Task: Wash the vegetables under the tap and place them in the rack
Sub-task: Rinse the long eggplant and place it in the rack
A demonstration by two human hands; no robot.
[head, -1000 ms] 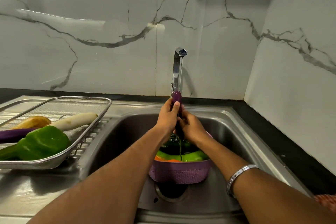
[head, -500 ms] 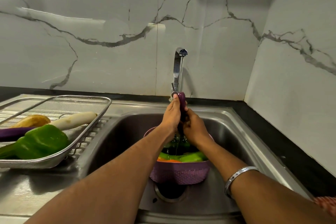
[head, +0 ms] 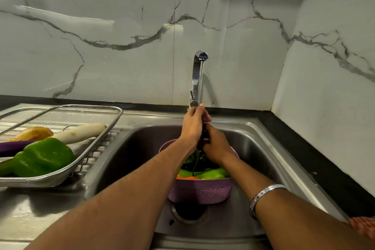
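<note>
- The left hand (head: 192, 126) is wrapped around a long dark vegetable (head: 203, 135), fingers curled over its upper end, right under the tap (head: 197, 75).
- The right hand (head: 216, 146) grips the same vegetable lower down, at about 4 o'clock from the left hand, and the two hands touch.
- Only a dark sliver of the vegetable shows between the hands; it looks like an eggplant, though I cannot say for certain.
- Water runs down off the hands and falls as a thin stream into the purple basket (head: 200, 193) directly below, at 6 o'clock.
- The basket sits in the sink (head: 253, 142) over the drain and holds at least a green pepper (head: 213, 173), something orange (head: 189, 178) and dark leafy greens (head: 191, 158). These look unwashed as yet, as I judge it.
- At 9 o'clock from the hands, well apart on the draining board, the rack (head: 95, 160) holds four things: a large green pepper (head: 43, 157), a white radish (head: 81, 133), a purple eggplant (head: 14, 146) and a brownish vegetable (head: 32, 133).
- Judged from this, the task is around halfway: four pieces lie in the rack, one is under the water, and several wait in the basket.
- The piece in hand has yet to travel left to the rack.
</note>
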